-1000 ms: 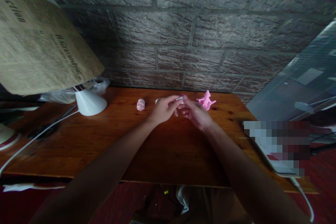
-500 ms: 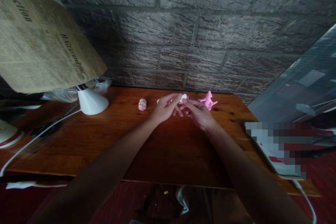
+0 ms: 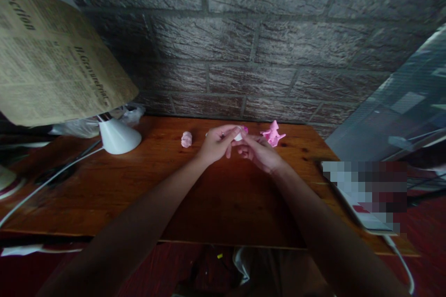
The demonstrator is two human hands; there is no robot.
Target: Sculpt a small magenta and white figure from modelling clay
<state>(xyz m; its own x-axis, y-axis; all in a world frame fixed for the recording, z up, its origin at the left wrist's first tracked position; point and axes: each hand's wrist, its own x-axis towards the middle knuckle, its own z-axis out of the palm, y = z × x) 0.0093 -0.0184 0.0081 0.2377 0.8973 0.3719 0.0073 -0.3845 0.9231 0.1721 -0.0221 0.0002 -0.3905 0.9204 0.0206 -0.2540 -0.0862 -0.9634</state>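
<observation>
Between my two hands is a small white lump of what looks like modelling clay (image 3: 239, 137). My left hand (image 3: 216, 143) pinches it with thumb and fingers, and a ring shows on one finger. My right hand (image 3: 262, 153) presses its fingertips against the lump from the other side. Just behind the fingertips a bit of magenta material (image 3: 245, 129) shows, mostly hidden. To the left lies a pale pink lump (image 3: 186, 139), and to the right a bright pink piece with pointed ends (image 3: 273, 134). Part of another white bit peeks out behind my left hand.
The wooden table (image 3: 223, 204) runs along a grey brick wall (image 3: 230, 37). At left stands a lamp with a white base (image 3: 120, 137), a newsprint shade (image 3: 59, 60) and a trailing cord. A blurred-out flat device (image 3: 362, 204) sits at the right edge.
Both hands have turned slightly around the white clay, and it is now more covered by the fingers. The magenta bit shows more clearly. The whole view has shifted a little.
</observation>
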